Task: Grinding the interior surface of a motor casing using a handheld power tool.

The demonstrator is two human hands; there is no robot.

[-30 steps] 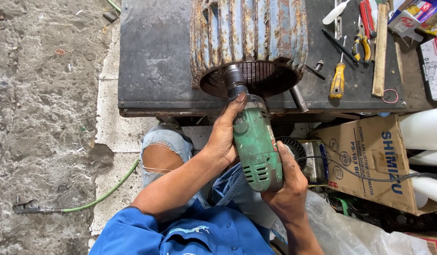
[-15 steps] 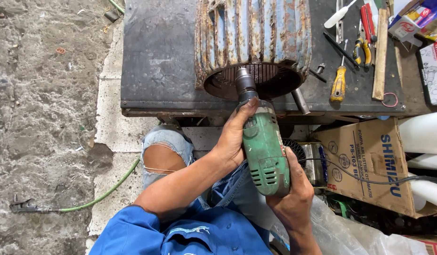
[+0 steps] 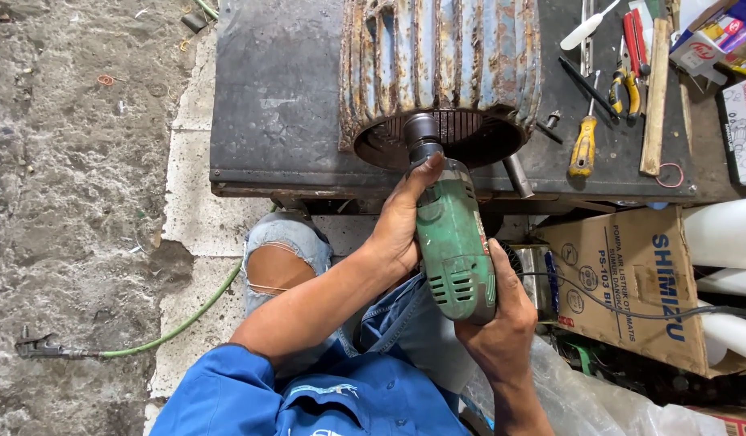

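A green electric hand drill [image 3: 453, 242] points up into the open end of a rusty, blue-ribbed motor housing [image 3: 441, 64] lying on a dark metal workbench [image 3: 276, 105]. My left hand [image 3: 401, 218] wraps the front of the drill body, thumb near the dark chuck [image 3: 422, 133]. My right hand [image 3: 498, 319] grips the rear of the drill from below. The chuck sits at the rim of the housing's round opening.
To the right on the bench lie a yellow-handled screwdriver [image 3: 584, 145], pliers [image 3: 623, 81], a wooden stick [image 3: 655, 97] and small boxes. A cardboard box [image 3: 639, 282] and white rolls stand lower right. A green hose [image 3: 179, 323] crosses the concrete floor at left.
The view has shifted a little, and the drill with both hands sits slightly farther right and up against the housing opening. Both grips are unchanged.
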